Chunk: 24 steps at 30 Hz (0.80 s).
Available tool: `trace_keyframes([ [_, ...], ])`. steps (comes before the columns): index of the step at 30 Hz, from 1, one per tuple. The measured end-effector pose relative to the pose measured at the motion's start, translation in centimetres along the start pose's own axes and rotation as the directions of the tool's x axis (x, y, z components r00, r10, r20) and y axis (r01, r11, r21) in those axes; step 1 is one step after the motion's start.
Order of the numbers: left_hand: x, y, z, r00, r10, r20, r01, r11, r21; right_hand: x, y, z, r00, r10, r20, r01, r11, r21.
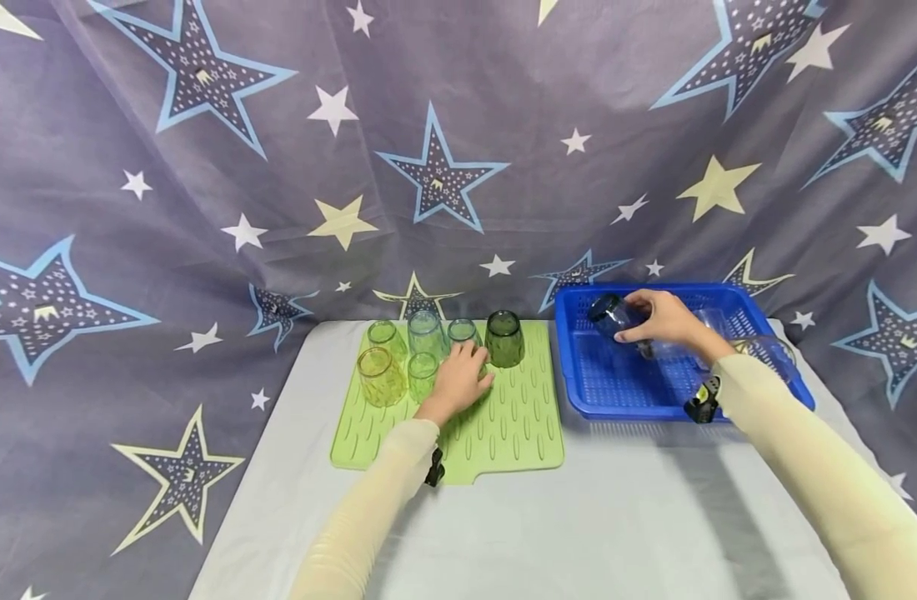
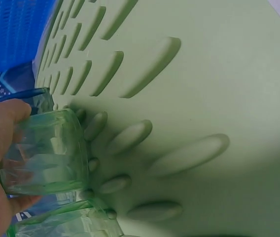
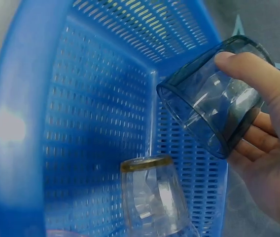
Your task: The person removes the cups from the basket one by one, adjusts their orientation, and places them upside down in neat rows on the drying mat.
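On the light green ridged mat (image 1: 503, 433), my left hand (image 1: 457, 385) grips a clear green glass (image 2: 49, 153), which it mostly hides in the head view. Around that hand stand a second green glass (image 1: 423, 377), a yellow glass (image 1: 382, 379), another green glass (image 1: 386, 337), two blue glasses (image 1: 426, 333) and a dark smoky glass (image 1: 505, 342). Over at the blue basket (image 1: 623, 412), my right hand (image 1: 664, 317) holds a dark blue glass (image 3: 214, 96) tilted, thumb on one side and fingers on the other.
Inside the basket lie a clear glass with an amber rim (image 3: 152, 197) and other clear glasses, partly hidden by the right arm. A white cloth (image 1: 578, 533) covers the table. Behind it hangs a grey star-patterned curtain (image 1: 503, 83).
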<state>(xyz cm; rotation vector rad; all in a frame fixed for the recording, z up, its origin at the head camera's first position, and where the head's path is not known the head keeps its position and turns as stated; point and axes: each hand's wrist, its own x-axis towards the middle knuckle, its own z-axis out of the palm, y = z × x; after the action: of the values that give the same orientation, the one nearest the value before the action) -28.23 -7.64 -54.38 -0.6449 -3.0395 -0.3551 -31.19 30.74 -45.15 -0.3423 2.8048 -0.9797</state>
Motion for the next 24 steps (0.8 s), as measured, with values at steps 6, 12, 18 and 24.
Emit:
trace_keyframes([
  [6,0.0,0.0,0.3,1.0,-0.008,-0.026,0.007,0.999,-0.042,-1.0,-0.5,-0.2,1.0,0.026,-0.003,-0.025,0.995,0.099],
  [12,0.2,0.0,0.3,0.999,-0.009,-0.038,0.008,1.0,-0.021,-1.7,-1.0,-0.5,0.999,0.023,-0.038,-0.016,0.983,0.183],
  [18,0.2,-0.1,0.5,0.998,-0.005,-0.07,0.004,1.0,-0.018,-2.3,-1.4,-0.8,0.999,0.021,-0.038,-0.011,0.97,0.245],
  [24,0.3,-0.1,0.7,0.993,0.007,-0.117,-0.013,0.999,-0.051,-2.7,-1.7,-1.1,0.998,0.05,-0.036,-0.037,0.95,0.31],
])
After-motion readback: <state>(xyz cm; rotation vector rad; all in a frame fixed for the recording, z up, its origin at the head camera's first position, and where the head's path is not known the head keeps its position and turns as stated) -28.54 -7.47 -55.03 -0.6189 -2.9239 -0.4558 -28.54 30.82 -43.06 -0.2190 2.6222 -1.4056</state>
